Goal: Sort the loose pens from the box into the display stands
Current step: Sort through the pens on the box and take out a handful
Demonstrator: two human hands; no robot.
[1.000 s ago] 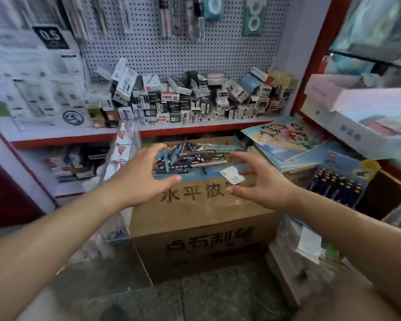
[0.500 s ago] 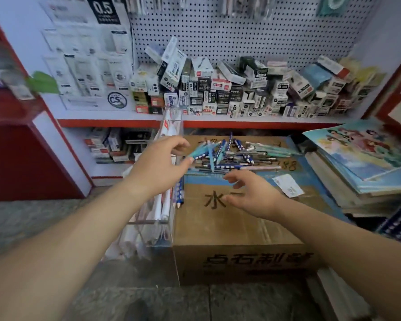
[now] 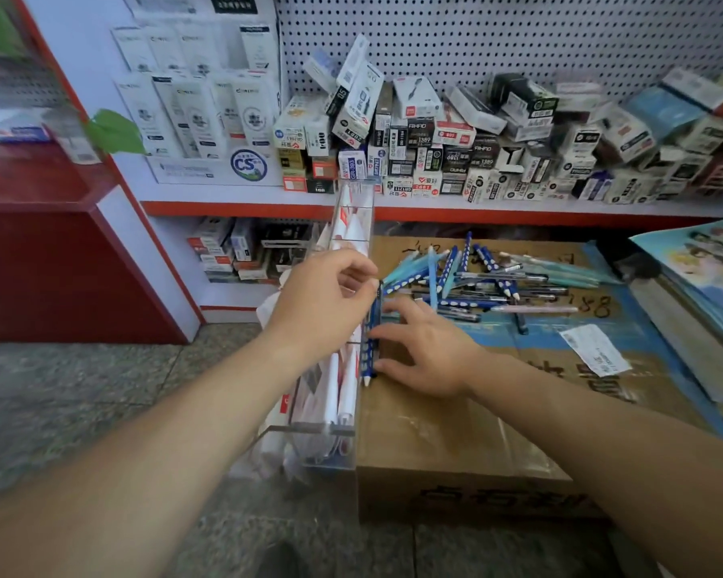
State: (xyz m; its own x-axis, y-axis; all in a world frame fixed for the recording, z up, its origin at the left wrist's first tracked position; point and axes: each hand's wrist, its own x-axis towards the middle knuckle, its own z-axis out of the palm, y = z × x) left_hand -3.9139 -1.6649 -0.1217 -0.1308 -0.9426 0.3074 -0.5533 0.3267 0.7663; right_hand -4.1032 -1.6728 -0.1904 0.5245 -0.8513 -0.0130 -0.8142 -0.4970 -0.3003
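A clear acrylic display stand (image 3: 340,429) leans against the left side of a brown cardboard box (image 3: 456,452). A few blue white-dotted pens (image 3: 369,344) stand along the stand's right wall. My left hand (image 3: 324,304) has its fingers curled and pinches the top end of these pens. Just right of them, my right hand (image 3: 428,348) lies on the box top with fingers spread, its thumb and forefinger touching the pens. A loose pile of blue, teal and black pens (image 3: 476,281) lies on the far part of the box top.
White paper packets (image 3: 343,394) fill the stand's compartments. A white label (image 3: 595,350) lies on the box. Stacked books (image 3: 702,285) sit to the right. A red-edged shelf (image 3: 435,208) behind carries many small pen boxes. A red cabinet (image 3: 59,260) stands at the left.
Both hands have moved left, from over the pen pile to the stand's right wall. My left hand now pinches the blue pens there and my right hand touches them.
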